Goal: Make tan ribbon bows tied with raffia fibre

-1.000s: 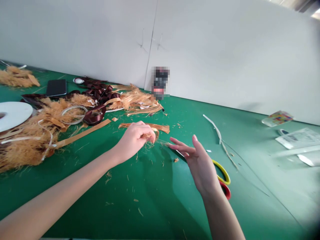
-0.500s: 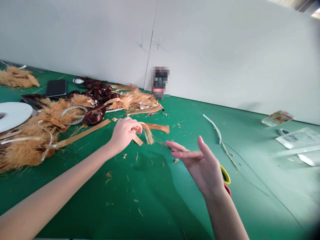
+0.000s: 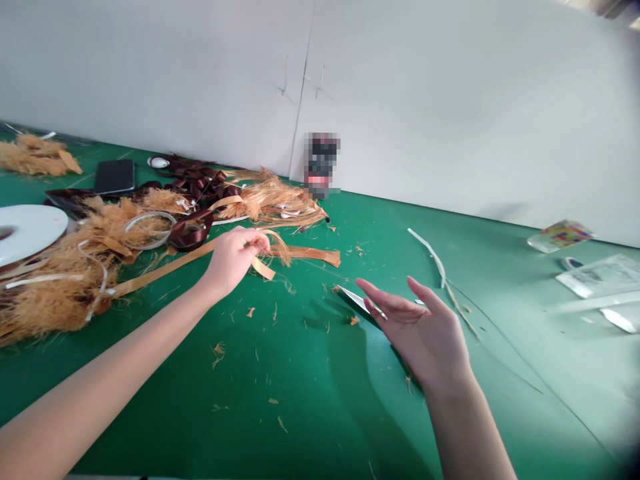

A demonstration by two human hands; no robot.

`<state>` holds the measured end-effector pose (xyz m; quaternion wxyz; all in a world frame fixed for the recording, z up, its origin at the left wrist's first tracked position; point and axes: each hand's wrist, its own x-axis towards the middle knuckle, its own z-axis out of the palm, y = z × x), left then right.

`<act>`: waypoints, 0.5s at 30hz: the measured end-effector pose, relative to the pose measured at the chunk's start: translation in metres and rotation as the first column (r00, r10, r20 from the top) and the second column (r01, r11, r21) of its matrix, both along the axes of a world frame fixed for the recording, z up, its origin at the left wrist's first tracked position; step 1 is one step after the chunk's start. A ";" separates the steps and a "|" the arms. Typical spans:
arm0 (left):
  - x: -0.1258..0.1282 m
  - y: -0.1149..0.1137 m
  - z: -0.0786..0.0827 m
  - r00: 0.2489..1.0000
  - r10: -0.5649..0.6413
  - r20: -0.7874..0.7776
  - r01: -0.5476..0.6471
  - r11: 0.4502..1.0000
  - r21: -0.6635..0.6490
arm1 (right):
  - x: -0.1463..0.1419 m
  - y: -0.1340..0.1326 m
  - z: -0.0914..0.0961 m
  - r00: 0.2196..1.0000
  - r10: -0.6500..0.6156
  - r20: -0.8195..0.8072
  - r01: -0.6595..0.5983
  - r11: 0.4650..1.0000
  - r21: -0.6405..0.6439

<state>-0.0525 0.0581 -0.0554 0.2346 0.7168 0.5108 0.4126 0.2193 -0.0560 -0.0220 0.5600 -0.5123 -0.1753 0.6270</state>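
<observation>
My left hand (image 3: 233,259) is closed on a short piece of tan fringed ribbon (image 3: 267,257), held just above the green table (image 3: 300,373). My right hand (image 3: 425,330) hovers to the right of it with fingers stretched out and nothing in them. Under my right hand lie scissors; only the blade tip (image 3: 353,297) shows. A loose strip of tan ribbon (image 3: 313,254) lies on the table just beyond the held piece.
Heaps of frayed tan fringe (image 3: 55,280) and dark brown satin ribbon (image 3: 193,230) fill the left. A white spool (image 3: 25,227), a clear tape ring (image 3: 149,229) and a phone (image 3: 114,176) lie there. A white strip (image 3: 433,257) and plastic packets (image 3: 597,277) are at right. White wall behind.
My left hand has drawn the ribbon piece to the left and away from the right hand. My right hand has dropped lower and to the right, covering the scissor handles.
</observation>
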 end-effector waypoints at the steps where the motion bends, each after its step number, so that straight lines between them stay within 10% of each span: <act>1: -0.002 0.002 0.000 1.000 0.019 0.014 -0.019 1.000 0.003 | 0.001 0.000 0.000 1.000 0.011 0.018 -0.011 1.000 -0.020; 9: -0.016 0.016 -0.007 0.960 0.156 0.232 -0.143 0.987 -0.073 | 0.010 -0.004 -0.007 0.998 -0.054 -0.029 0.056 0.996 0.072; 15: -0.022 0.019 -0.003 0.919 0.151 0.363 -0.113 0.986 -0.124 | 0.009 -0.006 -0.010 0.964 0.011 0.266 -0.015 1.000 0.011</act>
